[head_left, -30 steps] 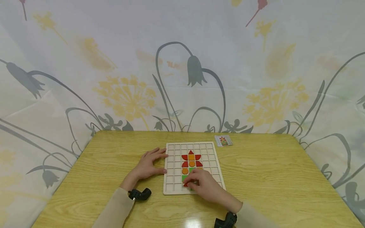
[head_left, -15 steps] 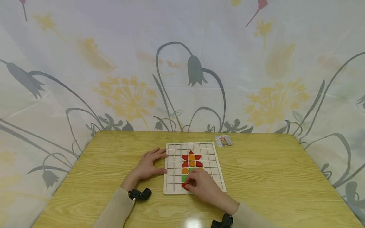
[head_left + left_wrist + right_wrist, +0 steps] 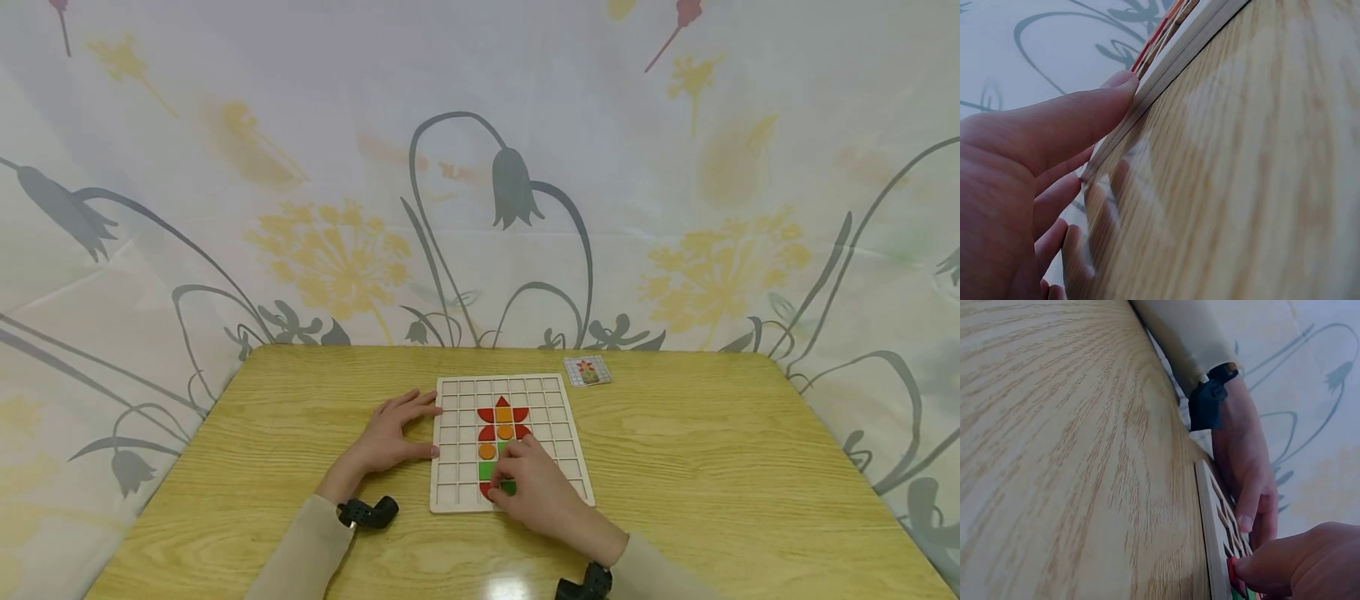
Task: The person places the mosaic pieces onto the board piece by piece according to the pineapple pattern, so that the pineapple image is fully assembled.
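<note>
A white grid board point(image 3: 453, 429) lies on the table. Set in its cells are red petal-shaped pieces point(image 3: 487, 432), a red triangle point(image 3: 502, 402), an orange square point(image 3: 503, 414), orange discs point(image 3: 487, 451) and green pieces point(image 3: 486, 471), forming a flower. My left hand point(image 3: 390, 433) rests its thumb and extended fingers against the board's left edge. My right hand point(image 3: 536, 483) bends over the lower rows, pinching a red quarter-round piece point(image 3: 1232, 571) at a bottom-row cell. That hand hides part of the lower pieces; a darker green piece point(image 3: 508, 488) shows beneath it.
A small card point(image 3: 588, 371) printed with a flower on a grid lies beyond the board's top right corner. The wood-grain table point(image 3: 712, 467) extends around the board, and a flower-patterned curtain point(image 3: 480, 167) hangs behind it.
My right hand has shifted slightly, and the red quarter-round piece now lies lower and more squarely in its bottom-row cell. The left hand stays at the board's edge.
</note>
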{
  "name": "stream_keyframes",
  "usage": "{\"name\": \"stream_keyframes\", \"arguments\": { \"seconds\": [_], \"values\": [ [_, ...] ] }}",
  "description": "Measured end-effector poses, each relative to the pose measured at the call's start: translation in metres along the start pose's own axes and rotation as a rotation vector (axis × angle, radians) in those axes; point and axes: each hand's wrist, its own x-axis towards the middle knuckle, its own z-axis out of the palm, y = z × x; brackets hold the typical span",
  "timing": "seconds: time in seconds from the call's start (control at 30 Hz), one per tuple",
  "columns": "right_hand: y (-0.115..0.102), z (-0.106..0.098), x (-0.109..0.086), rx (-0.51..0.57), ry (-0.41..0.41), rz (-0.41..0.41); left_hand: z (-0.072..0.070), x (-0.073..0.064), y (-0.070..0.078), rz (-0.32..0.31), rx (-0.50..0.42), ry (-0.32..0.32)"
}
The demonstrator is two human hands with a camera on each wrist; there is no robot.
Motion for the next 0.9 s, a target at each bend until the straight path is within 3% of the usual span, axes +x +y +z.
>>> {"name": "stream_keyframes", "arguments": {
  "seconds": [0.37, 0.53, 0.6, 0.8, 0.9],
  "values": [
    [0.004, -0.002, -0.001, 0.044, 0.008, 0.014, -0.001, 0.002, 0.002, 0.0, 0.001, -0.003],
    [0.01, -0.004, -0.003, 0.096, 0.054, 0.01, -0.002, 0.0, 0.0, 0.008, -0.027, 0.004],
    [0.016, -0.008, -0.004, 0.126, 0.078, 0.014, -0.002, 0.0, -0.002, -0.001, -0.084, 0.013],
    [0.042, -0.033, -0.012, 0.264, 0.108, 0.043, -0.008, -0.005, -0.006, -0.122, -0.372, 0.112],
    [0.057, -0.046, -0.021, 0.263, 0.131, 0.083, -0.01, -0.007, -0.006, -0.116, -0.415, 0.169]
  ]
}}
